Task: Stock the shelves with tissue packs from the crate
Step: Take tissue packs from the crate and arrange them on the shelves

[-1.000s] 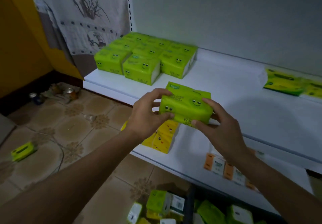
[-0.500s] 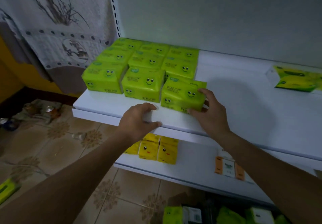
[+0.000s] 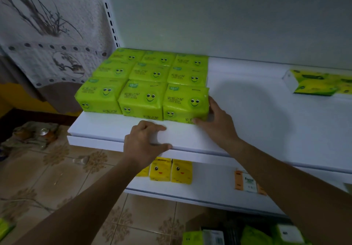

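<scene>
Several green tissue packs with smiley faces stand in a three-by-three block at the left end of the white upper shelf (image 3: 247, 111). The front right pack (image 3: 184, 103) sits flush with its neighbours. My right hand (image 3: 215, 123) touches it, fingers laid along its right side and thumb at its lower front corner. My left hand (image 3: 144, 142) rests on the shelf's front edge with loosely curled fingers and holds nothing. At the bottom, the dark crate (image 3: 231, 232) holds more green packs (image 3: 255, 236); most of it is out of frame.
Yellow packs (image 3: 171, 171) and an orange-white pack (image 3: 247, 183) sit on the lower shelf (image 3: 209, 191). Flat yellow-green packs (image 3: 316, 83) lie at the upper shelf's right end. Cans and clutter (image 3: 38, 133) lie on the tiled floor, with one green pack (image 3: 4, 227) at bottom left.
The green pack went from both hands in the air onto the shelf as the front right of the block. My left hand let go and settled on the shelf edge; the view moved closer.
</scene>
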